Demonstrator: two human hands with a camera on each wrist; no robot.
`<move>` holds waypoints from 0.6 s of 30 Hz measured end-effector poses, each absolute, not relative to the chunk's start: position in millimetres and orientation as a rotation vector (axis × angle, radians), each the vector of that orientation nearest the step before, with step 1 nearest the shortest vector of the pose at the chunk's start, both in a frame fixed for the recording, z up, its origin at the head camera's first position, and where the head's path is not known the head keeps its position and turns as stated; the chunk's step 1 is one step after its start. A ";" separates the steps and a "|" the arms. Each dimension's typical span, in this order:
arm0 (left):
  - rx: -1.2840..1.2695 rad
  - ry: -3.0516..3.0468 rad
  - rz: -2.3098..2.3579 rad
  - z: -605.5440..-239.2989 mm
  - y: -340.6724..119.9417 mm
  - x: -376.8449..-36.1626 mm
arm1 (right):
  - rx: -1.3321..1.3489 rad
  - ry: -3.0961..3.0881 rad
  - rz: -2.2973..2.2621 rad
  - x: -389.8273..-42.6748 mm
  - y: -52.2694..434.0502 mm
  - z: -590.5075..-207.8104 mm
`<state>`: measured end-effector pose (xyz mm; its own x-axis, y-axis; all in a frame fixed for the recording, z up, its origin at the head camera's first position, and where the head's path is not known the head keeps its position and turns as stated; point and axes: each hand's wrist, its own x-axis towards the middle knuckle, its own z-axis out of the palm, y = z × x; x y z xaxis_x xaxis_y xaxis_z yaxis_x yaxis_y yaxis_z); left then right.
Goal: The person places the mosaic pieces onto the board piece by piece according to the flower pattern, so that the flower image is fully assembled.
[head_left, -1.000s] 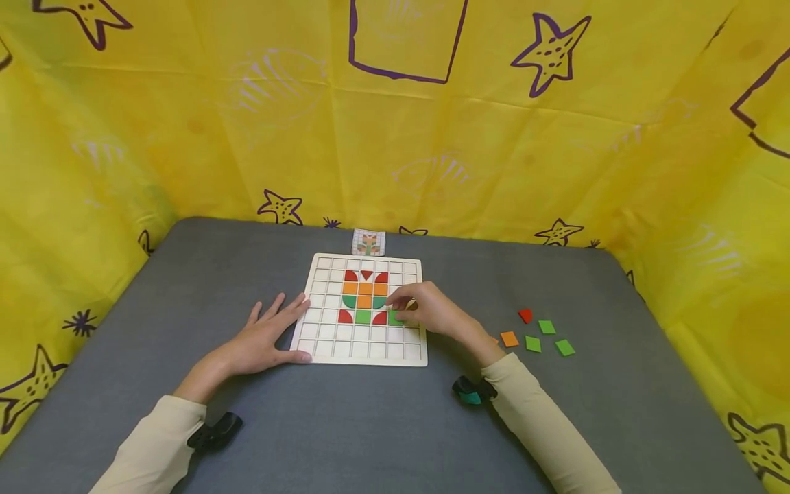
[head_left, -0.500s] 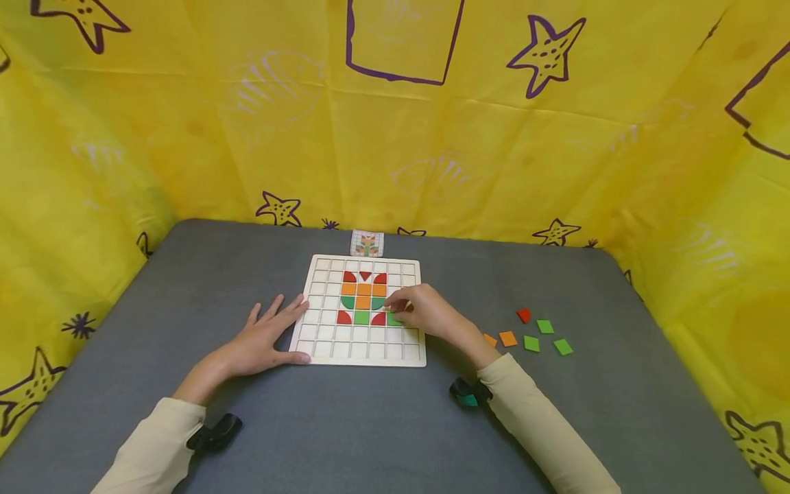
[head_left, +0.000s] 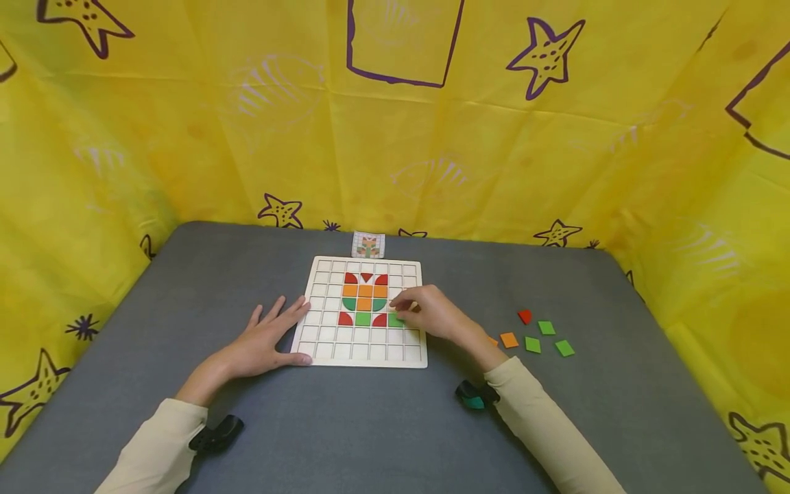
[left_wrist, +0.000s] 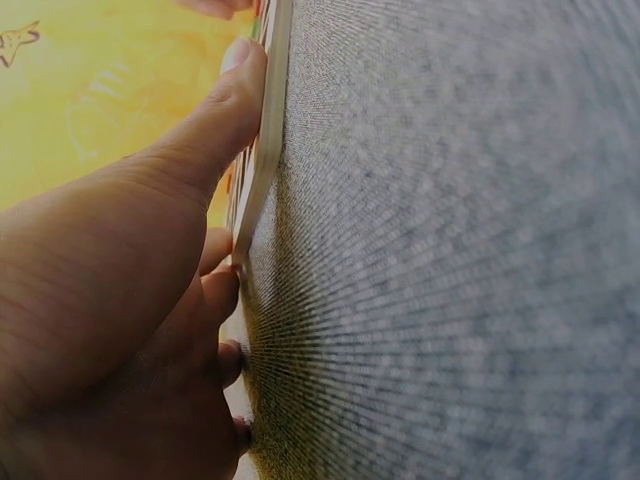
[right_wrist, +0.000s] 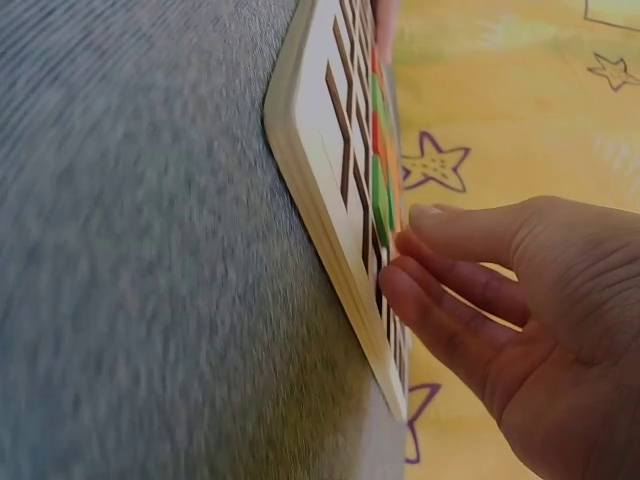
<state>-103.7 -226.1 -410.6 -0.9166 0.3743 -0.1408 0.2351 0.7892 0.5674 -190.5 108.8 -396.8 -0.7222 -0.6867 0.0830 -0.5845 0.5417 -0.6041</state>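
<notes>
A pale wooden grid board (head_left: pixel 352 351) lies on the grey table, with red, orange and green tiles forming a figure in its cells. Spread fingers of my left hand (head_left: pixel 262 343) rest along its left side; the left wrist view shows the thumb (left_wrist: pixel 240 90) on its rim. Over the right part of the board is my right hand (head_left: pixel 432 312), its thumb and fingers slightly bent and nothing between them. Just beside its fingertips a green tile (head_left: pixel 396 320) lies in a cell, right of a red quarter-round tile (head_left: pixel 379 320). The right wrist view shows those fingertips close above the board.
Right of the board lie several loose tiles: a red one (head_left: pixel 524 316), an orange one (head_left: pixel 509 339) and green ones (head_left: pixel 546 328). A small pattern card (head_left: pixel 368 245) sits behind the board. A yellow printed cloth (head_left: pixel 395 137) hangs around the table.
My right fingertips have shifted slightly right, off the green tile, and more of that tile shows. My left hand stays at the board's side.
</notes>
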 end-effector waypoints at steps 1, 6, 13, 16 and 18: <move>0.474 2.734 0.820 -410.8 -226.0 -103.8 | -1.079 2.615 -0.932 -190.7 111.0 -396.7; 0.467 2.730 0.820 -411.9 -226.2 -103.9 | -1.044 2.645 -0.937 -192.0 125.0 -395.8; 0.459 2.718 0.818 -409.5 -226.3 -104.1 | -0.979 2.684 -0.992 -196.4 143.8 -390.9; 0.462 2.714 0.822 -408.6 -226.2 -104.1 | -0.969 2.700 -0.994 -196.9 153.2 -388.3; 0.464 2.714 0.819 -408.4 -225.9 -104.3 | -0.958 2.707 -1.001 -196.9 160.7 -387.4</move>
<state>-104.3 -225.9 -408.4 -0.9130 0.3752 -0.1603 0.2238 0.7891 0.5721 -196.9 160.7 -387.4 -0.7970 -0.5923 0.1178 -0.5264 0.5858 -0.6162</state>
